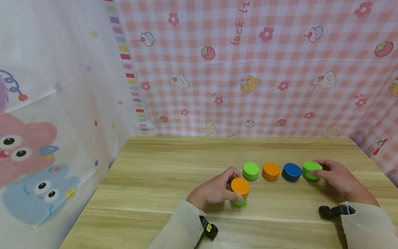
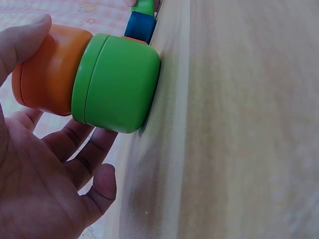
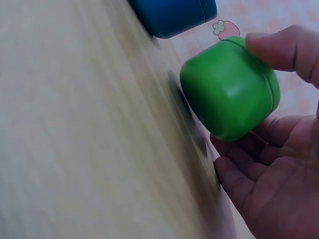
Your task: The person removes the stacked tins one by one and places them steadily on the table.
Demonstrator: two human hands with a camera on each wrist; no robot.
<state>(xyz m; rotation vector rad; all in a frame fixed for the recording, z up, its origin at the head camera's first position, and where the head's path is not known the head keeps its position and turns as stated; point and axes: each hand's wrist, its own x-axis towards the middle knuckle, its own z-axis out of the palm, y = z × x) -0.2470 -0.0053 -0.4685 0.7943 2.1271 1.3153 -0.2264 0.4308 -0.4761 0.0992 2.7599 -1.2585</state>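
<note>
A pink-checked cloth (image 1: 192,69) hangs behind the wooden table (image 1: 161,166), a cartoon-printed white cloth (image 1: 74,114) at left.

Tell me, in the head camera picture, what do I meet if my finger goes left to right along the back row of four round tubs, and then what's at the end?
First green tub → orange tub → blue tub → second green tub → right hand.
</note>
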